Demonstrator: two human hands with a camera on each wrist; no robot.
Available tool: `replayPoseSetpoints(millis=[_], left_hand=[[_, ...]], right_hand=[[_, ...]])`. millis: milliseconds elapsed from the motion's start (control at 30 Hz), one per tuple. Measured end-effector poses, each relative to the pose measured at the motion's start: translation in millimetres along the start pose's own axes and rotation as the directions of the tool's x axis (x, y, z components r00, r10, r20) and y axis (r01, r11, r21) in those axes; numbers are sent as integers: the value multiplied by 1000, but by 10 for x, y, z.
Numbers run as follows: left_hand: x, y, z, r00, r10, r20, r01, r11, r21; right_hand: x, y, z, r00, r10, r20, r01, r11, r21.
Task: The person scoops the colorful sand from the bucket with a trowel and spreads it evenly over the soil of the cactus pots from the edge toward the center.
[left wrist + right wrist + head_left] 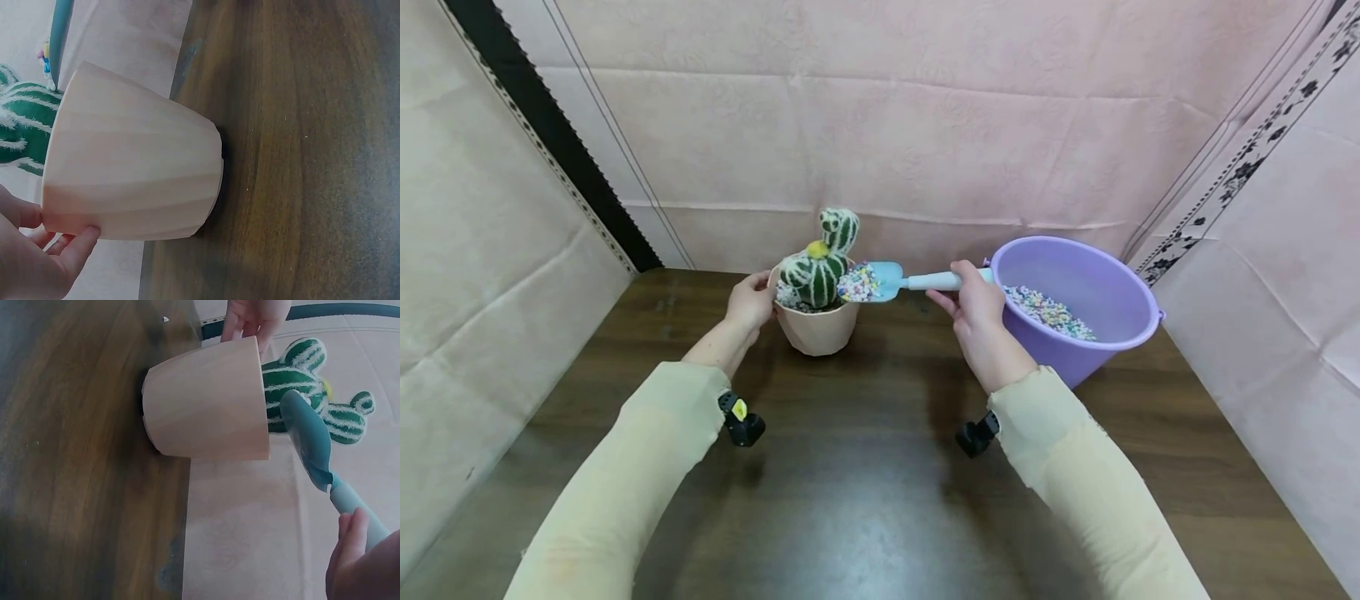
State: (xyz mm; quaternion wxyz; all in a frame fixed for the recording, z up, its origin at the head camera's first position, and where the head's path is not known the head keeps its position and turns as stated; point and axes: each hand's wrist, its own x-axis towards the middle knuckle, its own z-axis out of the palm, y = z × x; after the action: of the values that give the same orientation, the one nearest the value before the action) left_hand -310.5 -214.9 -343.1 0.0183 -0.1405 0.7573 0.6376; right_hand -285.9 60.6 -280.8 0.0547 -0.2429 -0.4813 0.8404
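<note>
A green cactus (814,279) with white fuzzy ridges and a yellow flower stands in a pale pink pot (817,332). My left hand (751,302) grips the pot's rim on its left side; in the left wrist view the thumb and fingers pinch the pot wall. With my right hand (979,321) I hold a light blue trowel (889,281) by its handle. Its blade carries small multicoloured pebbles (859,284) and is over the pot's right rim, beside the cactus. The right wrist view shows the blade's underside (306,434) in front of the cactus.
A purple bucket (1078,267) stands to the right of my right hand, with more multicoloured pebbles (1049,312) inside. Pale cloth walls (925,142) enclose the brown wooden table (850,467) at the back and sides.
</note>
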Motion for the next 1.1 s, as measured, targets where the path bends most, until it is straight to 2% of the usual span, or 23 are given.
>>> replayPoseSetpoints(millis=[67, 100, 267, 567, 667, 800, 900, 967, 1100], left_hand=[[-34, 17, 6, 1000, -10, -13, 10, 1000, 6], [-82, 59, 20, 999, -34, -22, 35, 999, 39], [-162, 87, 45, 998, -57, -32, 59, 998, 37], [-147, 70, 55, 995, -78, -55, 79, 997, 12], [-144, 85, 64, 995, -84, -58, 84, 996, 2], [-136, 107, 88, 996, -77, -52, 76, 997, -18], [-131, 113, 102, 996, -75, -50, 74, 997, -26], [-132, 113, 109, 995, -78, -56, 76, 997, -28], [-130, 120, 102, 995, -85, -59, 83, 996, -33]], right_hand=[[6, 22, 1, 1000, 0, -3, 0, 1000, -21], [11, 38, -1, 1000, 5, -7, -5, 1000, -28], [26, 107, -11, 1000, 17, -25, -18, 999, -48], [-8, -10, 206, 996, -82, -22, 77, 982, -173], [-6, -48, 287, 992, -125, -35, 113, 962, -247], [0, -91, 386, 978, -205, -27, 177, 901, -397], [-8, -119, 434, 974, -227, -10, 196, 859, -474], [-14, -132, 449, 975, -221, -8, 189, 850, -492], [-12, -148, 481, 975, -222, -21, 184, 853, -488]])
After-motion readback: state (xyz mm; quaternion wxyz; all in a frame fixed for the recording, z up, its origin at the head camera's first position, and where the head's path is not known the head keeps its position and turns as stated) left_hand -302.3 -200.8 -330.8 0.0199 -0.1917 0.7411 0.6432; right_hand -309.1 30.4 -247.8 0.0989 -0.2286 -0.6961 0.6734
